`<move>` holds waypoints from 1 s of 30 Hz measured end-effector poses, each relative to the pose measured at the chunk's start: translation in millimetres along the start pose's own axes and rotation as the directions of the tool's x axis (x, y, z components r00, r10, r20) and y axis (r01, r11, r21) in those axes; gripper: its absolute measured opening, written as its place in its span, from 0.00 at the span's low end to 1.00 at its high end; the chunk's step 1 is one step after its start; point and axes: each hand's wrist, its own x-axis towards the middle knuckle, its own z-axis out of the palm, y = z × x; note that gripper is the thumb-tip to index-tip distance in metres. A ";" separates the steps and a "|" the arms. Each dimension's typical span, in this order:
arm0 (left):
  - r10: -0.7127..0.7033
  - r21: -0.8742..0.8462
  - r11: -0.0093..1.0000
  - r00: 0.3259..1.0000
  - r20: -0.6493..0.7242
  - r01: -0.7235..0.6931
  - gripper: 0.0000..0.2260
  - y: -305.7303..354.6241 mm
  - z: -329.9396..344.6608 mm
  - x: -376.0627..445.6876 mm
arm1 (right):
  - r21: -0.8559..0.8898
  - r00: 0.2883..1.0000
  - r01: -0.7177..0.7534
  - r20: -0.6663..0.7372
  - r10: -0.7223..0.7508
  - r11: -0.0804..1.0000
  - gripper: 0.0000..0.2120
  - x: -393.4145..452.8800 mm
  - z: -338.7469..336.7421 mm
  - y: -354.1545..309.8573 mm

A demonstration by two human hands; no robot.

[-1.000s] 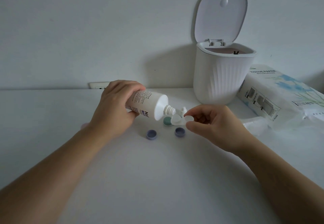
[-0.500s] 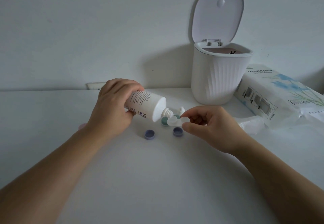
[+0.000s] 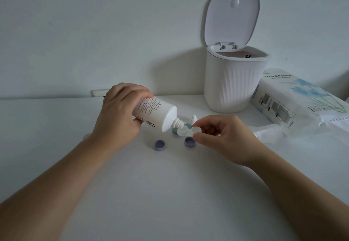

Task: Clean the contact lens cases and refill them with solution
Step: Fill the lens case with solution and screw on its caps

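Left hand: the left hand (image 3: 120, 114) grips a white solution bottle (image 3: 156, 115), tipped nozzle-down toward 4 o'clock.
Right hand: the right hand (image 3: 224, 137) pinches the right well of a white lens case (image 3: 190, 130) between thumb and fingertips, held just above the white table (image 3: 170, 193).
Nozzle: it touches or hangs just over the case's left well.
Caps: two purple caps (image 3: 160, 144) lie open side up at 6 o'clock of the case; green caps (image 3: 175, 130) sit partly hidden behind it.
Background: a lidded bin (image 3: 234, 82) stands open at 1 o'clock, a tissue pack (image 3: 294, 101) beside it.
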 end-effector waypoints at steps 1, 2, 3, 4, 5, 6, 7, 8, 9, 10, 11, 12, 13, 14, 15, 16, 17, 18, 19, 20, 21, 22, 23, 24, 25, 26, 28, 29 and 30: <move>0.003 0.004 1.000 1.000 -0.002 -0.003 0.29 0.0 0.1 0.2 | 0.005 1.000 0.000 0.004 0.000 1.000 0.04 -0.1 0.2 0.0; 0.007 0.009 1.000 1.000 -0.005 -0.007 0.29 0.1 0.2 0.3 | 0.009 1.000 0.001 0.006 -0.001 1.000 0.04 -0.1 0.3 0.0; 0.012 0.013 1.000 1.000 -0.007 -0.012 0.29 0.3 0.2 0.4 | 0.011 1.000 0.001 0.007 -0.001 1.000 0.04 -0.2 0.5 -0.2; 0.016 0.017 1.000 1.000 -0.007 -0.016 0.29 0.7 0.2 0.4 | 0.014 1.000 0.001 0.007 -0.001 1.000 0.04 -0.3 0.6 -0.5; 0.019 0.020 1.000 1.000 -0.006 -0.019 0.29 1.1 -0.1 0.5 | 0.019 1.000 0.000 0.007 -0.001 1.000 0.04 -0.6 0.7 -0.9; 0.022 0.023 0.999 1.000 -0.006 -0.022 0.28 1.3 -0.4 0.7 | 0.022 1.000 0.001 0.009 -0.002 1.000 0.04 -0.9 0.7 -1.4; 0.025 0.025 0.999 1.000 -0.006 -0.025 0.28 1.6 -0.8 1.0 | 0.021 1.000 0.003 0.012 -0.003 1.000 0.04 -1.1 0.7 -1.9; 0.028 0.027 0.999 1.000 -0.006 -0.027 0.28 1.8 -0.9 1.2 | 0.016 1.000 0.004 0.017 -0.004 1.000 0.04 -1.2 0.6 -2.3; 0.029 0.029 0.999 1.000 -0.006 -0.029 0.27 2.2 -1.1 1.2 | 0.012 1.000 0.004 0.020 -0.004 1.000 0.04 -1.3 0.6 -2.5; 0.030 0.030 0.999 1.000 -0.006 -0.030 0.27 2.5 -1.1 1.1 | 0.011 1.000 0.003 0.019 -0.004 1.000 0.04 -1.3 0.7 -2.5; 0.030 0.031 0.999 1.000 -0.007 -0.030 0.27 2.7 -1.1 1.0 | 0.013 1.000 0.002 0.017 -0.003 1.000 0.04 -1.3 0.8 -2.4; 0.027 0.031 0.999 1.000 -0.008 -0.027 0.28 2.8 -1.1 0.9 | 0.016 1.000 0.000 0.015 0.000 1.000 0.04 -1.4 0.9 -2.2; 0.022 0.031 0.999 1.000 -0.009 -0.022 0.28 2.8 -1.1 0.6 | 0.021 1.000 -0.004 0.014 0.004 1.000 0.05 -1.5 1.0 -2.2; 0.016 0.029 0.999 1.000 -0.010 -0.016 0.28 2.6 -1.2 0.4 | 0.026 1.000 -0.006 0.014 0.006 1.000 0.05 -1.6 1.1 -2.1; 0.013 0.028 1.000 1.000 -0.011 -0.012 0.29 2.3 -1.2 0.5 | 0.027 1.000 -0.007 0.014 0.007 1.000 0.04 -1.8 1.1 -2.1; 0.011 0.028 1.000 1.000 -0.013 -0.010 0.29 1.8 -1.2 0.5 | 0.024 1.000 -0.006 0.013 0.006 1.000 0.04 -1.8 1.0 -2.0; 0.010 0.029 1.000 1.000 -0.016 -0.010 0.29 1.5 -1.3 0.7 | 0.019 1.000 -0.005 0.013 0.005 1.000 0.04 -1.6 0.9 -2.1; 0.011 0.030 1.000 1.000 -0.018 -0.010 0.29 1.2 -1.2 0.8 | 0.014 1.000 -0.003 0.013 0.003 1.000 0.04 -1.6 0.7 -2.1; 0.011 0.030 0.999 1.000 -0.020 -0.010 0.28 1.1 -1.1 0.8 | 0.011 1.000 -0.001 0.012 0.001 1.000 0.04 -1.5 0.6 -2.2; 0.010 0.031 0.999 1.000 -0.021 -0.010 0.28 1.0 -0.9 0.8 | 0.011 1.000 -0.001 0.012 0.001 1.000 0.04 -1.6 0.6 -2.2; 0.009 0.033 0.999 1.000 -0.021 -0.009 0.28 0.9 -0.8 0.8 | 0.013 1.000 -0.003 0.011 0.003 1.000 0.04 -1.5 0.6 -2.2; 0.008 0.034 0.999 1.000 -0.022 -0.008 0.28 0.7 -0.7 0.8 | 0.014 1.000 -0.006 0.012 0.006 1.000 0.04 -1.6 0.6 -2.1; 0.007 0.034 0.999 1.000 -0.024 -0.006 0.28 0.4 -0.6 0.7 | 0.014 1.000 -0.010 0.012 0.010 1.000 0.04 -1.5 0.7 -2.2; 0.005 0.033 0.999 1.000 -0.026 -0.004 0.28 0.1 -0.6 0.5 | 0.013 1.000 -0.012 0.010 0.012 1.000 0.04 -1.5 0.8 -2.2; 0.004 0.033 0.999 1.000 -0.026 -0.003 0.29 -0.1 -0.5 0.5 | 0.010 1.000 -0.012 0.009 0.012 1.000 0.04 -1.4 0.9 -2.2; 0.004 0.033 0.999 1.000 -0.025 -0.003 0.29 -0.3 -0.5 0.4 | 0.008 1.000 -0.012 0.006 0.012 1.000 0.04 -1.3 1.0 -2.0; 0.005 0.035 0.999 1.000 -0.024 -0.004 0.29 -0.1 -0.1 0.4 | 0.005 1.000 -0.011 0.002 0.011 1.000 0.04 -1.3 1.1 -1.8; 0.005 0.035 0.999 1.000 -0.026 -0.004 0.29 0.1 0.1 0.4 | 0.004 1.000 -0.010 0.001 0.010 1.000 0.04 -1.4 1.1 -1.7; 0.005 0.033 0.999 1.000 -0.028 -0.004 0.29 0.4 0.3 0.3 | 0.001 1.000 -0.007 0.002 0.007 1.000 0.04 -1.4 1.0 -1.4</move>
